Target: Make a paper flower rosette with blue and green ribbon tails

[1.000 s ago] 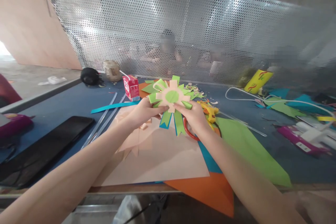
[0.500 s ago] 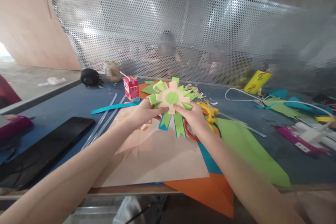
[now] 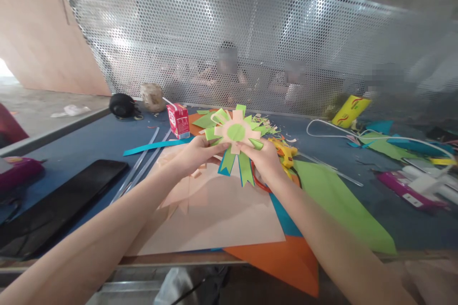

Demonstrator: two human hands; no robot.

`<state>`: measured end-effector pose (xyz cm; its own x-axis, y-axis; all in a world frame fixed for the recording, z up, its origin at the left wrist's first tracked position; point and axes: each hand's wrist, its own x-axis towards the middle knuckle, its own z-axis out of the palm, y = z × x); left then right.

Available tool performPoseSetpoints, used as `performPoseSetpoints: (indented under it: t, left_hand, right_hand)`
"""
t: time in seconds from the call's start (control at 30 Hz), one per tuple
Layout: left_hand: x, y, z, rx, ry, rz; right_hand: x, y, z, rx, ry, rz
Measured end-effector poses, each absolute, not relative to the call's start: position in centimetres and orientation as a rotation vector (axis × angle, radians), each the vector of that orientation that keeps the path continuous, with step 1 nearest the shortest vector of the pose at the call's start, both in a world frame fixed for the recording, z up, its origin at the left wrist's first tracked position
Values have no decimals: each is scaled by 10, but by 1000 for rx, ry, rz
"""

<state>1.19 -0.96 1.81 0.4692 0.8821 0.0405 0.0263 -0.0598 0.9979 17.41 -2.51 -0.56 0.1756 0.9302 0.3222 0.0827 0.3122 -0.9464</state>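
A paper rosette (image 3: 229, 130) is held up in front of me, with a peach flower shape, a round green centre, green petals behind and two green tails edged in blue. My left hand (image 3: 200, 153) pinches its lower left side. On the lower right, my right hand (image 3: 263, 156) grips it between thumb and fingers. Below the rosette lies a large peach paper sheet (image 3: 229, 209) with cut peach scraps on it. Partly behind my right hand are red-handled scissors (image 3: 258, 178) and a yellow glue gun (image 3: 287, 152).
A red drink carton (image 3: 178, 121), a blue paper strip (image 3: 157, 146) and a black phone (image 3: 67, 202) lie to the left. Green paper (image 3: 339, 209) and orange paper (image 3: 286, 262) sit at the right and front edge. A perforated metal screen (image 3: 179, 33) stands behind; people show through it.
The rosette has shifted very slightly to the right and turned a little in my hands. Both hands keep their grip, and the things on the table look unmoved.
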Motion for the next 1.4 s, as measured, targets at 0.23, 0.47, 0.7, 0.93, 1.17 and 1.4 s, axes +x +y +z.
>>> performPoseSetpoints:
  t: [0.23, 0.47, 0.7, 0.93, 1.17, 1.4]
  left_hand:
    - [15, -16, 24, 1476, 955, 889]
    - [17, -11, 18, 1506, 1048, 944]
    - [17, -9, 16, 1450, 992, 934]
    - [17, -11, 17, 1428, 970, 938]
    - [15, -8, 14, 1461, 947, 956]
    - [14, -7, 14, 1476, 938, 964]
  right_hand:
    - [175, -25, -7, -1067, -1275, 790]
    - [173, -26, -7, -1081, -1311, 743]
    - [173, -26, -7, -1046, -1303, 775]
    - [174, -26, -7, -1094, -1320, 749]
    - [176, -25, -8, -1116, -1344, 725]
    - [176, -25, -7, -1113, -1361, 710]
